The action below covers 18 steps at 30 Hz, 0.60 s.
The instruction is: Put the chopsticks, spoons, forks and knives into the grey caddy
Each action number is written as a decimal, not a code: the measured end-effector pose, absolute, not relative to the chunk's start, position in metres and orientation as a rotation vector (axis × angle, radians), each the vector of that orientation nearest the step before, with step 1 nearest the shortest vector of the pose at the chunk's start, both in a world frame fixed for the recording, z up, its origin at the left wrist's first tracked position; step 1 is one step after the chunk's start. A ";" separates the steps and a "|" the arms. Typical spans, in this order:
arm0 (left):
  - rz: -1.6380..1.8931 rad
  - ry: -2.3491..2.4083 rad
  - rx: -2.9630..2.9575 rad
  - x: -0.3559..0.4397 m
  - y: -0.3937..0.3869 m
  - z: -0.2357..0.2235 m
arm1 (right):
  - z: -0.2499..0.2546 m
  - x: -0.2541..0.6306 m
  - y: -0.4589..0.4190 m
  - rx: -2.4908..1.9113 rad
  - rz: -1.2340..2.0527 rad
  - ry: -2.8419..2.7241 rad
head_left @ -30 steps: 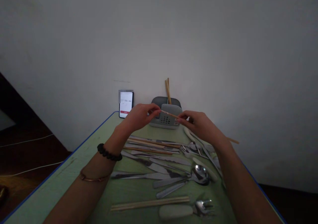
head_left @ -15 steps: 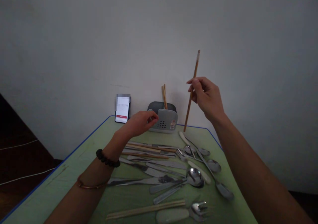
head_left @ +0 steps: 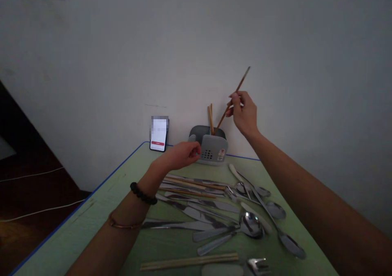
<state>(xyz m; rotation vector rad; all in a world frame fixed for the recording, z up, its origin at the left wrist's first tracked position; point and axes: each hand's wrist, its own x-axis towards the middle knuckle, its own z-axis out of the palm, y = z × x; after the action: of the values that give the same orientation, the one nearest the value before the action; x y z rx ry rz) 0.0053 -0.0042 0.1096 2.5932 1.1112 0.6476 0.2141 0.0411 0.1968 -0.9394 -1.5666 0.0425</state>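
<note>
Phone at worktop's far-left corner. Holder right of it, far edge, chopsticks standing in it. Knives mid-worktop, spoons near right edge. Loose chopsticks in front of knives, fork head to their right.

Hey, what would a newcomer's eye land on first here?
Probably the right hand, up high, holding a chopstick that slants down to the gray holder. Next, the bright phone standing left of that holder. Then the shiny spoons and knives spread across the green table.
</note>
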 end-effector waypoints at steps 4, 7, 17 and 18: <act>0.584 1.106 2.587 0.004 -0.003 0.107 | 0.180 0.204 0.053 -1.141 0.115 -1.795; 0.541 1.104 2.600 0.003 -0.001 0.106 | 0.172 0.196 0.060 -1.285 0.097 -1.930; 0.435 1.143 2.573 0.001 0.006 0.095 | 0.158 0.196 0.071 -1.608 -0.004 -1.962; 0.423 1.140 2.565 0.001 0.007 0.095 | 0.157 0.197 0.071 -1.614 -0.003 -1.956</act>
<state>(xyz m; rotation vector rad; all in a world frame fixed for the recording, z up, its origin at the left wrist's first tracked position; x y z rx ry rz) 0.0006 0.0066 0.0947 2.5655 1.1402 0.4226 0.1966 0.0713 0.1569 -1.6140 -1.9559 -0.0034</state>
